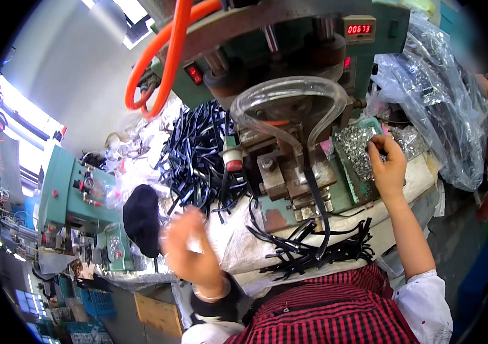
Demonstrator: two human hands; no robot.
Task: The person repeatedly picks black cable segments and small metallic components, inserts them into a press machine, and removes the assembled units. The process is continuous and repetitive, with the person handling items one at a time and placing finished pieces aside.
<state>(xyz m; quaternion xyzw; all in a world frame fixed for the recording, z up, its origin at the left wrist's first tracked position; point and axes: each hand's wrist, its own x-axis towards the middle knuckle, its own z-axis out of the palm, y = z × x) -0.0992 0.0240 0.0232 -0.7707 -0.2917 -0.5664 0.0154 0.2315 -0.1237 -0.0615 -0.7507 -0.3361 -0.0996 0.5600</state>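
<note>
My right hand [389,169] is over a tray of small shiny metal pieces [355,149], its thumb and forefinger pinched together. Whatever lies between those fingertips is too small to make out. My left hand [189,246] is smeared by motion beside a black cloth-covered object [142,221], so its fingers cannot be read. In front of me stands a green press [290,51]. A black strap [315,198] runs from its metal fixture [307,175] down towards me, onto a loose heap of black straps [335,243].
A larger pile of black straps [192,157] lies left of the fixture, near a red-tipped button [233,161]. Clear tubing [290,86] arches over the fixture. An orange hose [170,63] hangs at upper left. Clear plastic sheeting [436,92] lies at right; another green machine [63,183] stands left.
</note>
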